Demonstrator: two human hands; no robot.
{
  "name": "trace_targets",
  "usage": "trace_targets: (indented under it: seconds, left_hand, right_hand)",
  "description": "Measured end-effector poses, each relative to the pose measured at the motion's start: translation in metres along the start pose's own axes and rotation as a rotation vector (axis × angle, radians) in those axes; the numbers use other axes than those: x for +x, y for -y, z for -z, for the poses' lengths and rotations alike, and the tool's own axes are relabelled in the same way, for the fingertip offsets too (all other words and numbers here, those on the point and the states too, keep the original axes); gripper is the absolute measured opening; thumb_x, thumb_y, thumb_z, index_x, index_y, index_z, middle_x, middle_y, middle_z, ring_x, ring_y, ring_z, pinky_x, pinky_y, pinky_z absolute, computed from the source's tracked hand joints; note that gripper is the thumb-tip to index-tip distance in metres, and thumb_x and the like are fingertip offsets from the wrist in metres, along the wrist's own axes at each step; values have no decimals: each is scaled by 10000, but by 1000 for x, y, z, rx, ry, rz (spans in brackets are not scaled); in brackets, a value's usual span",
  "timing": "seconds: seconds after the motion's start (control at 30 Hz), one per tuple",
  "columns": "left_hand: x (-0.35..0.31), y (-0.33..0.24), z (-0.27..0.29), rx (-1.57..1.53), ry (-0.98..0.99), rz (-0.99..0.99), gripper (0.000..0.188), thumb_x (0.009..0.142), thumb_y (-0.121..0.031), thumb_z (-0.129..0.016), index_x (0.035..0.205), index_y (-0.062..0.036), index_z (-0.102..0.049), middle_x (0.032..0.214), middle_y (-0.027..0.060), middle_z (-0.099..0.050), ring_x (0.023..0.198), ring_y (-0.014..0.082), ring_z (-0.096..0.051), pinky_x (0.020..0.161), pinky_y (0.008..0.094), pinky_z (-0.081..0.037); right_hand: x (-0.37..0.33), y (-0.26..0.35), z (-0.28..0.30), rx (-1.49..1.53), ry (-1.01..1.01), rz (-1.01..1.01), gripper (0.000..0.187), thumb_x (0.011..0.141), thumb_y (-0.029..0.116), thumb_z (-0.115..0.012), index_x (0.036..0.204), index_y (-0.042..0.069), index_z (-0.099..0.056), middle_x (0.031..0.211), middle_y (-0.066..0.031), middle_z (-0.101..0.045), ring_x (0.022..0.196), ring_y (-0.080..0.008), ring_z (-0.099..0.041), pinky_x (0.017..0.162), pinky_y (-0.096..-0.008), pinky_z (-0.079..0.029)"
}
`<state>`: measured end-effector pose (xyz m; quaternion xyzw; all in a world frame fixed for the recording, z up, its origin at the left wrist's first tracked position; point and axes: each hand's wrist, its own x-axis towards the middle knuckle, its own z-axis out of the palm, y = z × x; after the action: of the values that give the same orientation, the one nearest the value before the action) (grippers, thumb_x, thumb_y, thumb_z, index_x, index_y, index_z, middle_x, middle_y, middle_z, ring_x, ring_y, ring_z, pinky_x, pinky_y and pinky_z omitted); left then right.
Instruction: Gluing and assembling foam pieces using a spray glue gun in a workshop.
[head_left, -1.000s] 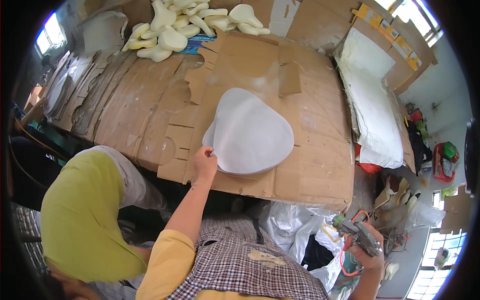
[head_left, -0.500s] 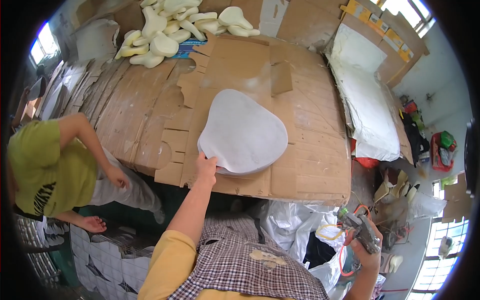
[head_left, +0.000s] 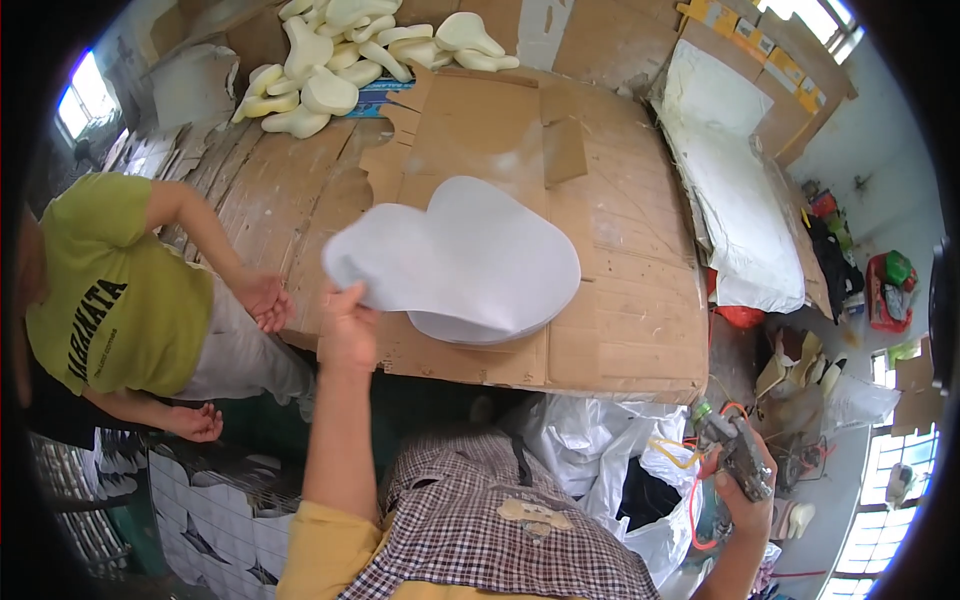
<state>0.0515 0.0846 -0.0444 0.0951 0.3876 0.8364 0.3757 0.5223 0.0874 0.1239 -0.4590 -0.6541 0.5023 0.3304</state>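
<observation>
Spreading beyond the left hand (head_left: 350, 325): a cardboard-covered worktable (head_left: 620, 300), with a heap of cream foam seat pads (head_left: 330, 60) far past the fingers. Lifting under pinched fingers: the near edge of the top white foam sheet (head_left: 450, 250), peeling off the stack (head_left: 470, 330) just right of the hand. Looking light, floppy, tearable; probably best gripped at the rim. Closing around a glue spray gun (head_left: 735, 455), low to the side: the right hand (head_left: 745, 500).

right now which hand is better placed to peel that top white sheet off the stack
Left. The left hand already grips the lifted edge of the top white sheet over the cardboard-covered table. The right hand is low beside the table, holding a spray gun.
</observation>
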Motion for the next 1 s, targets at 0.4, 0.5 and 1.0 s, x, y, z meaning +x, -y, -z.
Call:
trace_targets:
  seconds: [0.4, 0.5, 1.0]
  left_hand:
    - [-28, -139, 79, 4, -136, -368, 401, 875, -8, -468, 1276, -6, -459, 1276, 119, -527, 1163, 240, -526, 987, 392, -434]
    - [-37, -146, 94, -5, -154, -383, 394, 860, 15, -479, 1253, -1, -480, 1230, 120, -557, 1131, 236, -546, 970, 380, -447]
    - [-72, -80, 213, -596, -946, -388, 643, 891, -552, -412, 1130, 44, -449, 1081, 177, -520, 977, 314, -546, 866, 440, -500]
  right_hand:
    - [-3, 15, -10, -59, -145, -11, 610, 713, 144, -740, 1221, -69, -478, 768, -101, -593, 661, -171, -580, 623, -283, -490]
    - [-11, 15, 6, -141, -79, -23, 580, 696, 100, -719, 1205, -66, -496, 775, -106, -611, 670, -164, -589, 617, -285, -491]
    - [61, 5, -54, 22, 23, 39, 574, 771, 151, -714, 1248, -54, -469, 802, -70, -591, 692, -143, -579, 646, -273, -483]
